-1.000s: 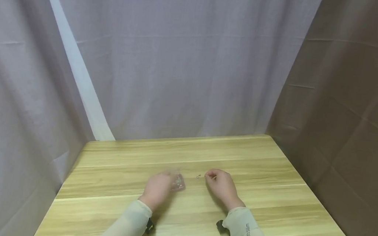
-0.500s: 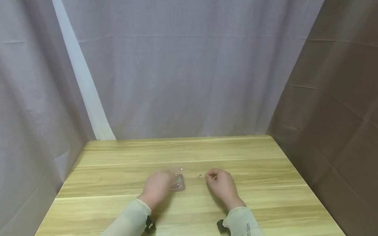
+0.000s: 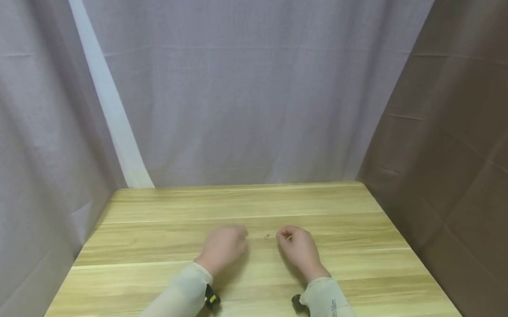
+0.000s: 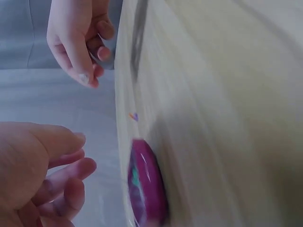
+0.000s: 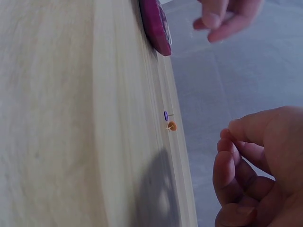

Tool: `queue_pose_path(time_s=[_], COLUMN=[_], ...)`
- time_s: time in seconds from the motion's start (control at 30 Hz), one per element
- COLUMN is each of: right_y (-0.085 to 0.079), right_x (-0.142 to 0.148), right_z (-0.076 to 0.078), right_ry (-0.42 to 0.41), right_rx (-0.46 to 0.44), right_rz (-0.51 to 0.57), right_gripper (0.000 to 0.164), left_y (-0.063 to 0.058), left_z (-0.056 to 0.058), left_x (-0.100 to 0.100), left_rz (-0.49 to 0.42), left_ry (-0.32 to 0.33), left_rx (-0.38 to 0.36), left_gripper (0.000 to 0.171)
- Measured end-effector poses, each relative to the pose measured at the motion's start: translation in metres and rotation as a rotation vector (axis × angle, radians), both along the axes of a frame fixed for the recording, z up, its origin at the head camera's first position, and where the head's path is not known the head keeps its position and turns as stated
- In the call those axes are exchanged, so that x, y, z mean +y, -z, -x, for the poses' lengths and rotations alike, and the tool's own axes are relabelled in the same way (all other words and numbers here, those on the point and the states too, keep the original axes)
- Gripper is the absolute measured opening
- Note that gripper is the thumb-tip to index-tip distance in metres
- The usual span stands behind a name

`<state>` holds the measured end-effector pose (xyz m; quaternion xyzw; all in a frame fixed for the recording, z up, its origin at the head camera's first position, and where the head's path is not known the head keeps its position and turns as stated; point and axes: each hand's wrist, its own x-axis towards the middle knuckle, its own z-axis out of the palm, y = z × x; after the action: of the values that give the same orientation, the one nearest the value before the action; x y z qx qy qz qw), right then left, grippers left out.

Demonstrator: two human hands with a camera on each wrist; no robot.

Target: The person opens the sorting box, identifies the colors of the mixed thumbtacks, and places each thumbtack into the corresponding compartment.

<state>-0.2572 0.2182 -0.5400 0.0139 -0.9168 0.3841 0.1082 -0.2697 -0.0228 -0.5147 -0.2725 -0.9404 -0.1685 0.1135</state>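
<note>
Two thumbtacks lie on the wooden table between the hands: a purple one (image 5: 166, 116) and an orange one (image 5: 172, 126), pins showing in the right wrist view. My left hand (image 3: 224, 246) hovers over a small magenta case (image 4: 150, 182), which has a see-through top and something green inside. In the left wrist view its fingers bend loosely, thumb apart from them, holding nothing visible. The left hand hides the case in the head view. My right hand (image 3: 299, 249) is just right of the tacks, thumb tip against the forefinger, other fingers loosely curled; nothing shows between them.
The wood-grain table (image 3: 164, 211) reaches back to grey curtains (image 3: 240, 102). A brown curtain (image 3: 461, 145) hangs along the right side. Each wrist carries a small black camera, such as the left wrist camera (image 3: 212, 298).
My left hand has moved a little to the right, and now covers the case that showed beside its fingers in the head view. The right hand and the tacks have stayed in place.
</note>
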Motion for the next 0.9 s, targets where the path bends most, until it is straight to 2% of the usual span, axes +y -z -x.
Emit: queue_pose_path(time_s=[0.1,0.3,0.47,0.63,0.73,0.9], right_y=[-0.001,0.000,0.000,0.002,0.003,0.002], right_x=[0.002,0.007,0.009,0.011,0.013,0.016], right_z=[0.000,-0.002,-0.003,-0.004,-0.005,-0.005], right_ry=[0.005,0.010,0.019,0.031,0.037,0.039], right_rx=[0.008,0.001,0.015,0.011,0.003,0.004], right_rz=[-0.002,-0.005,-0.002,-0.004,-0.007,0.003], right_gripper=[0.012,0.013,0.012,0.011,0.010,0.009], left_y=[-0.005,-0.005,0.002,0.009,0.012,0.013], left_z=[0.003,0.013,0.022,0.029,0.033,0.034], left_x=[0.014,0.040,0.057,0.071,0.078,0.086], left_rz=[0.013,0.067,0.092,0.098,0.113,0.130], left_ry=[0.002,-0.003,-0.034,-0.007,0.002,-0.026], left_rx=[-0.011,-0.059,-0.126,-0.186,-0.186,-0.169], left_gripper=[0.020,0.021,0.018,0.010,0.009,0.011])
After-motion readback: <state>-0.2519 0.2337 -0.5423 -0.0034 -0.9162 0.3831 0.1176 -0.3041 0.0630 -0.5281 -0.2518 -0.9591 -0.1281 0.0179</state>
